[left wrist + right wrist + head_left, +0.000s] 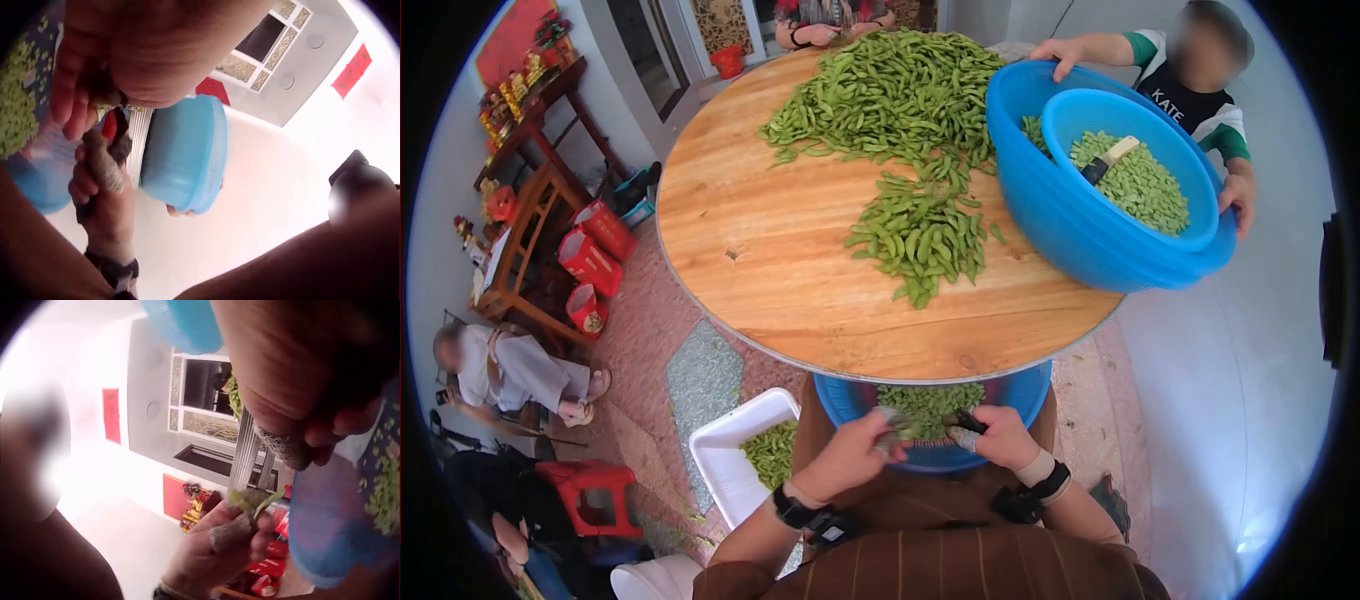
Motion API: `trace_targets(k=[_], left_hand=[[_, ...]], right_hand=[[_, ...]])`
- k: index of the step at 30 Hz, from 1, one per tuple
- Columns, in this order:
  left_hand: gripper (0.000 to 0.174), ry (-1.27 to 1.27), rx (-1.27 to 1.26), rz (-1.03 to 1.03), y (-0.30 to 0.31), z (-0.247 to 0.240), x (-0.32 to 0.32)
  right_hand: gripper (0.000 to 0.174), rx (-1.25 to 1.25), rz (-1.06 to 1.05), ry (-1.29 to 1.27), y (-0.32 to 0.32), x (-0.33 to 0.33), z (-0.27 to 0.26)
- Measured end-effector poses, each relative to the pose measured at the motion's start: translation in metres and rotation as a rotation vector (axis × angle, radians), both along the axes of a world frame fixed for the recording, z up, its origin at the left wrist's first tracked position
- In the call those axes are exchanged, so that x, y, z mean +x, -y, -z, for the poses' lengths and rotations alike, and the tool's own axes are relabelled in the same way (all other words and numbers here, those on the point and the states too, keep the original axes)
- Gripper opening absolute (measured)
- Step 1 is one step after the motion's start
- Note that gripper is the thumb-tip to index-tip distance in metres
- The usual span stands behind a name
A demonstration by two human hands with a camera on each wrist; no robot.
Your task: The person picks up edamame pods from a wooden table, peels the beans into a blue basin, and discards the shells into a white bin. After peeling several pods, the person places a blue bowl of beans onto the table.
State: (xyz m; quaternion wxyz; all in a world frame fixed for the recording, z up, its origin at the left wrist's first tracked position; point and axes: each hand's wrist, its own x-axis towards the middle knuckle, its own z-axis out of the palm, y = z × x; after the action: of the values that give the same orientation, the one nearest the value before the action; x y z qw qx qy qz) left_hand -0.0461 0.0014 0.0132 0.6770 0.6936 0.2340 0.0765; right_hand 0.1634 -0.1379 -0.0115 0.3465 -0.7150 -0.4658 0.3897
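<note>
My left hand (857, 452) pinches a green, split-looking bean pod (257, 505) over a blue basin (832, 400); grey sleeves cover its thumb and a finger. Close beside it, my right hand (1005, 440) has curled fingers, with a grey sleeve (107, 169) on the thumb. A dark piece (968, 422) shows at its fingertips; I cannot tell whether that is another sleeve or something held. Shelled green beans (930, 405) lie in the basin below both hands, under the table's near edge.
Bean pods (900, 90) are heaped on the round wooden table (730, 220). A person (1200, 90) holds nested blue basins (1050, 215) with shelled beans at its right edge. A white tub (715, 450) of pods stands left of my lap. Another person's hands (815, 35) are across the table.
</note>
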Motion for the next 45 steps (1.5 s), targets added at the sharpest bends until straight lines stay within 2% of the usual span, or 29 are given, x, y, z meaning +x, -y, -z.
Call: trace_targets(k=[1, 2, 3, 4, 6, 7, 8, 10, 12, 14, 15, 17, 20, 24, 27, 31, 34, 35, 36, 37, 38, 39, 40, 42, 44, 45], left_hand=[[0.033, -0.088, 0.112, -0.068, -0.007, -0.001, -0.014], [0.030, -0.178, 0.360, -0.096, -0.014, 0.001, -0.030], [0.028, -0.270, 0.607, -0.119, -0.019, 0.004, -0.045], [0.028, -0.282, 0.616, -0.119, -0.020, 0.004, -0.056], [0.021, -0.818, 1.191, -0.039, -0.017, 0.002, -0.074], [0.019, -0.585, 1.053, -0.129, -0.020, -0.017, -0.064], [0.019, -0.595, 1.058, -0.125, -0.022, -0.035, -0.049], [0.009, -0.181, 0.947, -0.168, -0.023, -0.067, -0.012], [0.009, -0.200, 1.041, -0.245, -0.023, -0.088, 0.030], [0.015, -0.048, 1.171, -0.370, -0.040, -0.076, 0.069], [0.015, -0.045, 1.174, -0.369, -0.048, -0.072, 0.086], [0.017, -0.198, 1.334, -0.438, -0.060, -0.064, 0.112], [0.018, -0.313, 1.269, -0.376, -0.071, -0.055, 0.125], [0.016, -0.277, 1.193, -0.357, -0.075, -0.059, 0.123], [0.019, -0.207, 0.949, -0.331, -0.086, -0.059, 0.118], [0.018, -0.191, 1.033, -0.351, -0.082, -0.066, 0.116], [0.019, -0.196, 0.905, -0.434, -0.056, -0.078, 0.106], [0.018, -0.156, 0.719, -0.359, -0.047, -0.075, 0.102], [0.017, -0.120, 0.530, -0.286, -0.039, -0.072, 0.097], [0.017, -0.126, 0.525, -0.286, -0.030, -0.072, 0.094], [0.017, -0.132, 0.429, -0.163, -0.020, -0.072, 0.091], [0.018, -0.137, 0.330, -0.044, -0.011, -0.069, 0.087], [0.018, -0.139, 0.325, -0.049, -0.005, -0.064, 0.083], [0.018, -0.173, 0.268, 0.084, 0.002, -0.054, 0.080], [0.024, -0.203, 0.237, 0.113, 0.000, -0.045, 0.079], [0.024, -0.152, 0.148, 0.125, 0.000, -0.041, 0.079]], right_hand=[[0.022, 0.127, -0.046, 0.226, -0.001, 0.003, 0.004], [0.022, 0.138, -0.052, 0.218, -0.003, 0.003, 0.007], [0.022, 0.257, -0.022, 0.242, -0.004, 0.002, 0.011], [0.023, 0.374, 0.013, 0.262, -0.004, 0.001, 0.013], [0.024, 0.285, 0.011, 0.253, -0.002, 0.002, 0.007], [0.025, 0.192, 0.002, 0.260, -0.001, 0.002, 0.005], [0.025, 0.197, 0.002, 0.249, 0.000, 0.001, 0.007], [0.026, 0.130, -0.016, 0.256, 0.001, 0.000, 0.010], [0.027, 0.146, -0.006, 0.240, 0.002, 0.000, 0.004], [0.027, 0.155, 0.008, 0.226, 0.006, 0.000, 0.000], [0.028, 0.161, 0.015, 0.215, 0.008, 0.001, 0.000], [0.028, 0.165, 0.025, 0.208, 0.012, 0.005, 0.002], [0.028, 0.165, 0.082, 0.166, 0.016, 0.013, 0.007], [0.026, 0.142, 0.081, 0.182, 0.020, 0.022, 0.003], [0.024, 0.163, 0.050, 0.208, 0.018, 0.026, 0.002], [0.022, 0.162, 0.003, 0.181, 0.017, 0.025, 0.000], [0.024, 0.187, -0.033, 0.105, 0.018, 0.024, -0.015], [0.024, 0.185, -0.028, 0.103, 0.019, 0.024, -0.023], [0.024, 0.211, -0.019, 0.034, 0.018, 0.025, -0.034], [0.025, 0.236, -0.014, -0.036, 0.017, 0.027, -0.044], [0.025, 0.229, -0.018, -0.044, 0.016, 0.028, -0.050], [0.025, 0.136, 0.084, -0.316, 0.015, 0.028, -0.056], [0.026, 0.041, 0.187, -0.581, 0.013, 0.030, -0.063], [0.028, 0.050, 0.202, -0.509, 0.009, 0.030, -0.072], [0.028, 0.244, 0.131, -0.203, 0.004, 0.028, -0.064], [0.028, 0.240, 0.125, -0.200, 0.001, 0.028, -0.061]])
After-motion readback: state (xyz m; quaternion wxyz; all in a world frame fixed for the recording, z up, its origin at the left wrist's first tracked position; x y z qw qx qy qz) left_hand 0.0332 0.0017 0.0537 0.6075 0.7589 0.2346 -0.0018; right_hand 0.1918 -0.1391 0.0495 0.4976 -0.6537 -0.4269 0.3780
